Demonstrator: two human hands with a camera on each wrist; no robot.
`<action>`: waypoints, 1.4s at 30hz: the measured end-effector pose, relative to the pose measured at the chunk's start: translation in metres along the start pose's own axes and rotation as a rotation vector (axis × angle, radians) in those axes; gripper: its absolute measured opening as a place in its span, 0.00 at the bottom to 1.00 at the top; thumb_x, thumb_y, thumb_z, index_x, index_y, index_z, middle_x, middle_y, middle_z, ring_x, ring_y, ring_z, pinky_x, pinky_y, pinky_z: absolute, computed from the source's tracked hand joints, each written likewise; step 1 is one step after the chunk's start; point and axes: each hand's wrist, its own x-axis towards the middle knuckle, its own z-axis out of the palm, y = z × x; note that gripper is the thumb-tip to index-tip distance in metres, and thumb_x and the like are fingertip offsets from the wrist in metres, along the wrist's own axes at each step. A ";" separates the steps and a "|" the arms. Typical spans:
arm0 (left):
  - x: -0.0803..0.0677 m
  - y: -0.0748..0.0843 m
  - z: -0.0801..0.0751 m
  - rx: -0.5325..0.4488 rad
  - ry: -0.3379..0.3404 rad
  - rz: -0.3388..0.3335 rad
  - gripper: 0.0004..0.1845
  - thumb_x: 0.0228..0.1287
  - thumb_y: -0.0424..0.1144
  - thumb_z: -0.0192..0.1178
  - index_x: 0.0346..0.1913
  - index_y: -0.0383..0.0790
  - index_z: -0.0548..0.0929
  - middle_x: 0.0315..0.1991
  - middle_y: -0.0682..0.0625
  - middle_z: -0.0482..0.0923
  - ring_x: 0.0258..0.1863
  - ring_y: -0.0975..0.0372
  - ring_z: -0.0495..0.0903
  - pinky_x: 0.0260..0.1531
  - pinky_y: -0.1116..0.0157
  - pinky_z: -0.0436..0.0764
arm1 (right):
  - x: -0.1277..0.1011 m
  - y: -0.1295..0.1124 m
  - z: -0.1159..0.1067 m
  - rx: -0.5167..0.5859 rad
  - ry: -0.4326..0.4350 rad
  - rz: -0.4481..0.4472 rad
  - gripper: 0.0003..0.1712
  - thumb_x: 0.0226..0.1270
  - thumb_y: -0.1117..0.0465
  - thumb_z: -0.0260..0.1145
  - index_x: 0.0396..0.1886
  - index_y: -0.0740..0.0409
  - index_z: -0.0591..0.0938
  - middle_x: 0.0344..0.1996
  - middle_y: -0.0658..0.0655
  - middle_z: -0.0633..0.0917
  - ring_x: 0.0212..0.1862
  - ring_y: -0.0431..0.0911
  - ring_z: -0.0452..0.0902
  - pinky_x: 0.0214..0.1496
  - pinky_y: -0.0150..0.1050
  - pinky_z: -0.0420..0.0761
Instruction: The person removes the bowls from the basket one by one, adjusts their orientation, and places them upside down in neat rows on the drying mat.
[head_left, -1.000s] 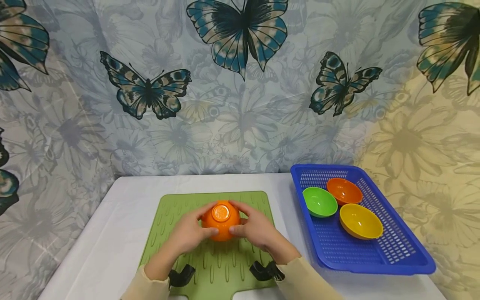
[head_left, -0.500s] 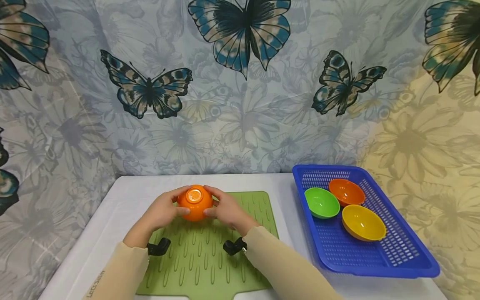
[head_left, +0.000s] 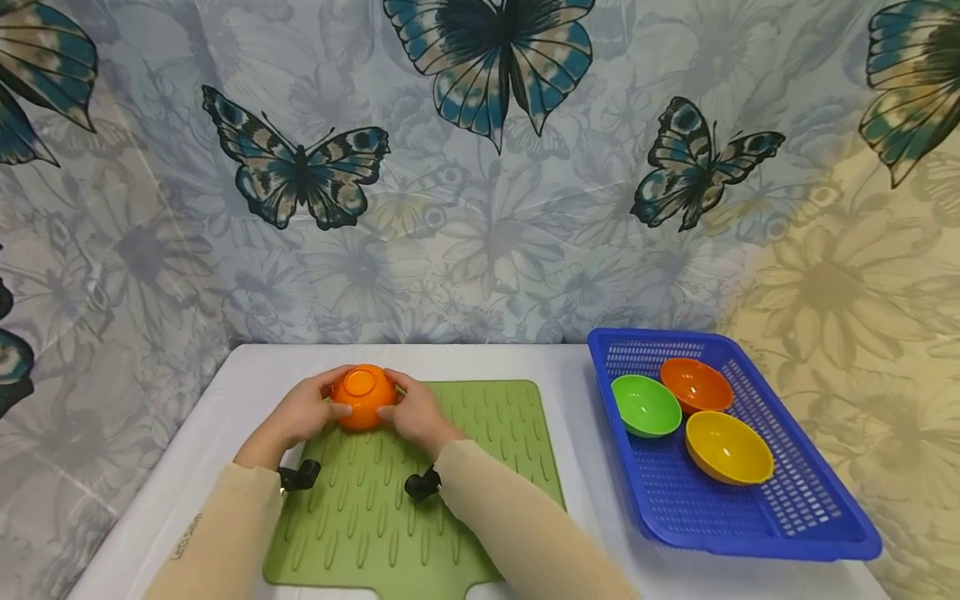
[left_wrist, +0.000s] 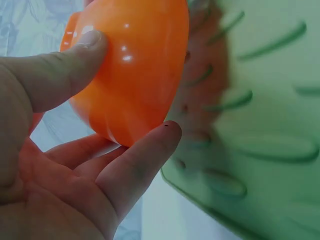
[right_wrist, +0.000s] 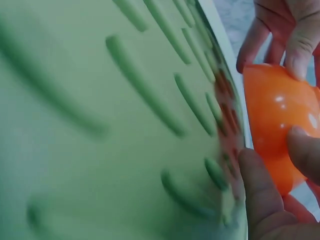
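An orange bowl (head_left: 364, 402) is turned upside down, its round foot ring facing up, close over the far left part of a green drying mat (head_left: 420, 492). My left hand (head_left: 306, 410) grips its left side, thumb in front and fingers behind. On the other side my right hand (head_left: 420, 415) holds it the same way. In the left wrist view the left thumb presses the outside of the bowl (left_wrist: 135, 70) while fingertips reach its rim. The right wrist view has both hands around the bowl (right_wrist: 275, 110), its rim facing the mat.
A blue perforated basket (head_left: 637, 508) stands on the right of the white-covered table (head_left: 180, 450). Inside it lie a green bowl (head_left: 647, 407), a red-orange bowl (head_left: 696, 385) and a yellow bowl (head_left: 729, 448), all upright. A butterfly-printed cloth (head_left: 495, 250) hangs behind.
Both hands have carried the upside-down orange bowl left and away from me, from the mat's middle to its far left part, and lowered it slightly. The basket's bowls have stayed put.
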 end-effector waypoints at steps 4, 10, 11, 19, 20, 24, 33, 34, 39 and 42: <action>0.004 -0.010 -0.007 -0.002 -0.013 -0.036 0.37 0.65 0.31 0.64 0.76 0.41 0.64 0.72 0.33 0.61 0.69 0.35 0.59 0.64 0.38 0.62 | 0.007 0.001 0.013 -0.051 0.039 0.010 0.38 0.60 0.70 0.72 0.70 0.46 0.75 0.65 0.52 0.76 0.64 0.45 0.71 0.59 0.39 0.75; 0.003 -0.014 -0.008 -0.047 -0.046 -0.084 0.38 0.66 0.32 0.64 0.77 0.40 0.61 0.73 0.31 0.56 0.69 0.36 0.58 0.62 0.42 0.67 | 0.012 0.005 0.022 -0.129 0.064 -0.002 0.35 0.61 0.68 0.72 0.69 0.51 0.76 0.62 0.53 0.79 0.64 0.46 0.72 0.65 0.41 0.70; 0.002 -0.015 -0.008 -0.051 -0.048 -0.090 0.38 0.66 0.32 0.64 0.77 0.40 0.61 0.73 0.31 0.57 0.69 0.36 0.58 0.61 0.43 0.69 | 0.012 0.005 0.023 -0.145 0.065 -0.002 0.34 0.62 0.67 0.72 0.69 0.51 0.76 0.61 0.53 0.80 0.64 0.46 0.72 0.66 0.42 0.70; 0.000 -0.015 -0.008 -0.081 -0.058 -0.134 0.38 0.65 0.30 0.64 0.77 0.39 0.62 0.70 0.29 0.60 0.65 0.39 0.66 0.43 0.56 0.82 | 0.009 0.001 0.025 -0.170 0.061 0.016 0.33 0.63 0.66 0.72 0.68 0.52 0.77 0.61 0.52 0.80 0.64 0.47 0.72 0.65 0.43 0.70; 0.000 -0.014 -0.008 -0.076 -0.060 -0.136 0.39 0.65 0.30 0.65 0.77 0.39 0.62 0.70 0.28 0.60 0.65 0.39 0.66 0.42 0.57 0.82 | 0.008 0.001 0.025 -0.173 0.061 0.022 0.33 0.62 0.67 0.72 0.68 0.52 0.77 0.61 0.52 0.80 0.64 0.47 0.72 0.65 0.43 0.71; 0.000 -0.011 -0.008 -0.062 -0.069 -0.151 0.40 0.63 0.29 0.65 0.77 0.37 0.61 0.71 0.27 0.58 0.68 0.37 0.61 0.43 0.56 0.83 | 0.008 0.000 0.026 -0.162 0.059 0.045 0.32 0.62 0.69 0.71 0.67 0.51 0.78 0.61 0.51 0.80 0.65 0.47 0.71 0.64 0.42 0.71; 0.005 -0.011 -0.006 -0.063 -0.066 -0.164 0.42 0.62 0.33 0.68 0.77 0.36 0.60 0.70 0.28 0.60 0.66 0.38 0.65 0.42 0.54 0.83 | 0.011 0.000 0.025 -0.167 0.056 0.043 0.33 0.61 0.72 0.70 0.67 0.52 0.78 0.60 0.51 0.80 0.64 0.47 0.72 0.63 0.42 0.72; 0.005 -0.011 -0.006 -0.056 -0.062 -0.160 0.42 0.62 0.35 0.68 0.77 0.36 0.60 0.70 0.29 0.61 0.64 0.39 0.67 0.43 0.54 0.82 | 0.011 0.000 0.025 -0.168 0.056 0.048 0.33 0.61 0.72 0.70 0.67 0.52 0.78 0.60 0.51 0.80 0.64 0.47 0.72 0.63 0.42 0.72; 0.008 -0.010 -0.002 0.007 -0.028 -0.155 0.43 0.61 0.39 0.71 0.76 0.37 0.62 0.67 0.30 0.65 0.56 0.44 0.73 0.42 0.56 0.80 | 0.012 0.000 0.025 -0.154 0.056 0.061 0.33 0.60 0.72 0.71 0.66 0.52 0.79 0.60 0.51 0.80 0.63 0.48 0.72 0.63 0.42 0.73; 0.008 -0.009 -0.001 0.051 -0.017 -0.172 0.43 0.61 0.40 0.71 0.76 0.37 0.63 0.67 0.29 0.65 0.58 0.43 0.72 0.42 0.55 0.80 | 0.010 0.000 0.025 -0.134 0.046 0.059 0.34 0.59 0.74 0.71 0.66 0.53 0.79 0.60 0.51 0.80 0.62 0.48 0.73 0.62 0.43 0.73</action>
